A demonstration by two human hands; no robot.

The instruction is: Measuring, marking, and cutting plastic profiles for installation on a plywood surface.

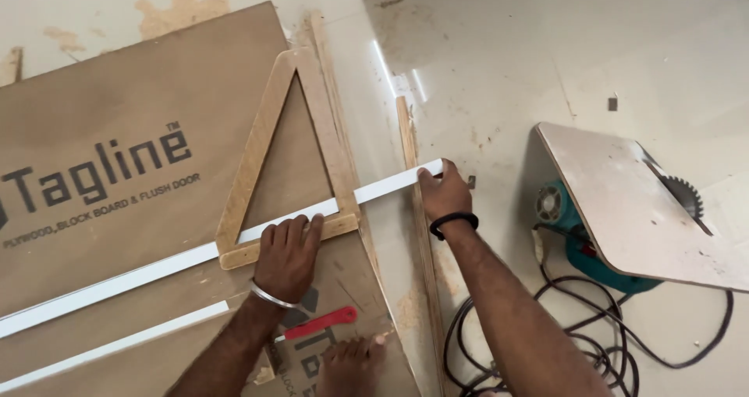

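A long white strip [195, 258] is lying slantwise across the brown plywood sheet [117, 116], passing through the wooden triangle frame [265, 124]. The left hand [287, 258] is pressing flat on the strip at the frame's lower bar, fingers spread. The right hand [443, 194] is gripping the strip's far end, fingers curled over it. A second white strip [117, 344] is lying below, a red-handled tool [321, 322] near it, and a table-mounted saw [624, 210] well apart at right.

A large brown plywood sheet [133, 132] with dark printed lettering lies on the floor, left.
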